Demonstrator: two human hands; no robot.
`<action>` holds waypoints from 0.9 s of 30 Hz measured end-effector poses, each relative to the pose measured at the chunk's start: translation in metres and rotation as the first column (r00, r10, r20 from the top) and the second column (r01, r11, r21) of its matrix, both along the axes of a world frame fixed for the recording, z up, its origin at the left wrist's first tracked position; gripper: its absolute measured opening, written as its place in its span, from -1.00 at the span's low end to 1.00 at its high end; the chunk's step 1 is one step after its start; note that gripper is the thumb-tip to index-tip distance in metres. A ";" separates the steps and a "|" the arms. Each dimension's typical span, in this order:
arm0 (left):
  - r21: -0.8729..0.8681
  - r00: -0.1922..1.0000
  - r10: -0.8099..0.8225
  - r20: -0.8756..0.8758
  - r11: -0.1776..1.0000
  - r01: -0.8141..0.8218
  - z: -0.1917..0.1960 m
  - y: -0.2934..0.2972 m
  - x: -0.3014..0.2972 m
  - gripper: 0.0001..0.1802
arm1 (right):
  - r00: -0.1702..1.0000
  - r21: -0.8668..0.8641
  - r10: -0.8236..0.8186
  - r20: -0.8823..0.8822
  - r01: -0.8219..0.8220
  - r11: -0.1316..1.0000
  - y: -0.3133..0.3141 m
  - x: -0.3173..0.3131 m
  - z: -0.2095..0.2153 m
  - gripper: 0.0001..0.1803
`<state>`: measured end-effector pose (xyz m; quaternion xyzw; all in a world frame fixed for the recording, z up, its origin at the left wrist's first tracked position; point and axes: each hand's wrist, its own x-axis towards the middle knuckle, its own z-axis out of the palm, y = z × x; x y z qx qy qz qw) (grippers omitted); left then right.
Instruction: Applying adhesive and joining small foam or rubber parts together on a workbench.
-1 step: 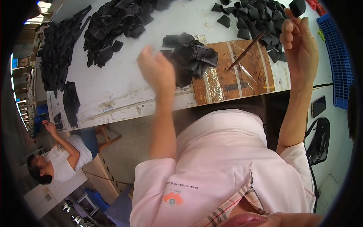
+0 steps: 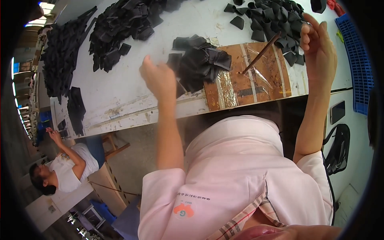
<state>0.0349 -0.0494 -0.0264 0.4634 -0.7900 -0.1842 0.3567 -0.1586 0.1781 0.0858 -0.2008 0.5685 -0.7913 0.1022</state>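
My left hand [image 2: 159, 80] is over the white table, its back facing up and its fingers curled and partly hidden. I cannot make out what they hold, if anything. Just right of it is a small heap of flat black pieces [image 2: 200, 60], partly on a brown board [image 2: 274, 86] with tape strips. A thin dark brown stick [image 2: 262, 53] slants over that board. My right hand [image 2: 319, 56] is raised at the right, fingers loosely bent and apart. A folded black piece [image 2: 319, 5] shows just beyond its fingertips, seemingly separate from them.
Folded black pieces [image 2: 274, 22] are piled at the back right. More black piles [image 2: 124, 24] lie at the far left. A blue plastic crate [image 2: 356, 60] stands right of the table; a phone [image 2: 337, 112] and black bag [image 2: 338, 150] lie below it. Another person [image 2: 68, 164] sits at left.
My left hand has drawn back toward me and a little left. The black piece at my right fingertips has moved away from them, and those fingers have loosened.
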 end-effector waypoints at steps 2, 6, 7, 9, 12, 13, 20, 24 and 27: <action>0.091 0.966 0.023 0.256 0.995 -0.048 -0.028 -0.031 0.035 -0.75 | 0.993 0.136 -0.109 0.041 0.103 0.985 -0.001 0.016 -0.020 -0.65; 0.151 0.939 -0.079 0.334 0.988 0.029 -0.036 -0.059 0.060 -0.84 | 0.976 0.358 0.133 0.175 -0.189 0.914 0.004 0.071 -0.041 -0.73; 0.152 0.938 -0.083 0.338 0.988 0.032 -0.034 -0.063 0.064 -0.84 | 0.953 0.422 0.249 0.172 -0.299 0.856 0.001 0.081 -0.041 -0.74; 0.042 0.985 0.034 0.171 0.998 -0.041 -0.020 -0.065 0.061 -0.86 | 0.897 0.440 0.418 0.147 -0.437 0.784 -0.004 0.095 -0.040 -0.75; -0.220 0.997 0.076 0.032 0.973 -0.067 0.006 -0.054 0.052 -0.88 | 0.853 0.558 0.486 -0.190 -0.314 0.768 -0.019 0.102 -0.046 -0.77; -0.216 0.997 0.066 0.029 0.975 -0.059 0.017 -0.046 0.048 -0.88 | 0.780 0.624 0.511 -0.362 -0.204 0.754 -0.024 0.104 -0.043 -0.77; 0.546 0.639 -0.306 -0.705 0.340 0.766 0.065 0.073 0.005 -0.91 | 0.823 0.292 0.434 0.367 -0.545 0.786 -0.030 0.102 -0.035 -0.78; 0.431 0.428 0.106 -0.897 0.006 0.902 0.064 0.096 0.001 -0.81 | 0.590 -0.305 0.533 0.606 -0.446 0.841 -0.021 0.094 -0.044 -0.86; 0.323 0.333 0.176 -0.926 -0.087 0.943 0.058 0.101 -0.001 -0.79 | 0.565 -0.321 0.514 0.645 -0.411 0.854 -0.015 0.093 -0.043 -0.86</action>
